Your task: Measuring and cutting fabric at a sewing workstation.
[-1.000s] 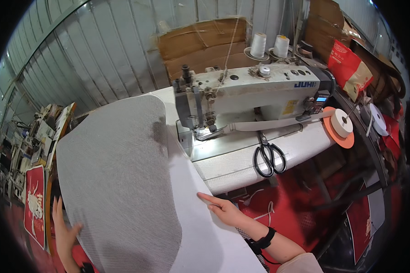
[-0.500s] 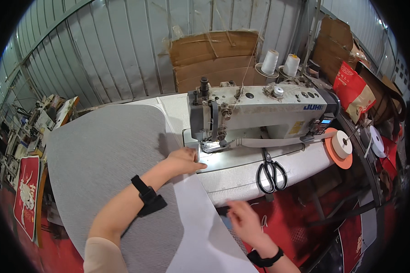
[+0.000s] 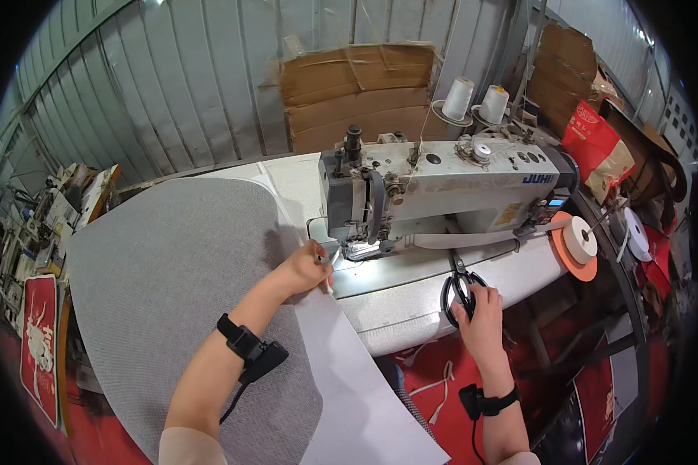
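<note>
One grey panel (image 3: 178,271) under left hand (image 3: 307,268), scissors (image 3: 460,268) against right hand (image 3: 482,322).

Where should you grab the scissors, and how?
Probably by the black loops, coming from the near side, where the right hand is. The scissors lie with their loops nearest and blades pointing away toward the machine. The big, rounded loops should be easy to hold.

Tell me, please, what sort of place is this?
It looks like a sewing workshop: a sewing machine, two cones of white thread and black-handled scissors are in view.
</note>
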The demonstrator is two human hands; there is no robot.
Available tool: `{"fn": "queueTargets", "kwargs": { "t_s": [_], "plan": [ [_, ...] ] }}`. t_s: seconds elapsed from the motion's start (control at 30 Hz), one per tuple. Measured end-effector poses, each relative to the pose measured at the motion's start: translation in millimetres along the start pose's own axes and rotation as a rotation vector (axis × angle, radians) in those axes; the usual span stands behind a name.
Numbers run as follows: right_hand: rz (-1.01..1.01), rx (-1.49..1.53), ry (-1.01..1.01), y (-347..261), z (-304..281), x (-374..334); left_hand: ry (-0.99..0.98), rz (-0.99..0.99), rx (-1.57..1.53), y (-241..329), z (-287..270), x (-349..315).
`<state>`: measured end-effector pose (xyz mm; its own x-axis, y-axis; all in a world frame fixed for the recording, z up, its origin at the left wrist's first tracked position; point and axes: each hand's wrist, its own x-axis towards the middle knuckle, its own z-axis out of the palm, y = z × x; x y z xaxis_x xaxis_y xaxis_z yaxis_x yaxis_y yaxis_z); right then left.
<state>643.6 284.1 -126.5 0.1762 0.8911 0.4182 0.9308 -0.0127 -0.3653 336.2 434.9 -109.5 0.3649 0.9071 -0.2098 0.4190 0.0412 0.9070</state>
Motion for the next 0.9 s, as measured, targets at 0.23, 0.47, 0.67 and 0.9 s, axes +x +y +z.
{"fn": "queueTargets", "kwargs": {
  "t_s": [0.23, 0.47, 0.67, 0.9],
  "plan": [
    [0.190, 0.119, -0.218, 19, -5, -1, 0.119, 0.263, 0.490, -21, 5, 21],
    [0.404, 0.558, -0.391, -3, -21, -45, 0.127, -0.032, 0.727, 0, -5, 49],
    [0.532, 0.885, -0.499, -33, -21, -76, 0.047, -0.072, 0.314, 15, -15, 49],
    [0.458, 0.920, -0.570, -56, -12, -94, 0.228, -0.088, 0.206, -9, -10, 80]
  ]
}}
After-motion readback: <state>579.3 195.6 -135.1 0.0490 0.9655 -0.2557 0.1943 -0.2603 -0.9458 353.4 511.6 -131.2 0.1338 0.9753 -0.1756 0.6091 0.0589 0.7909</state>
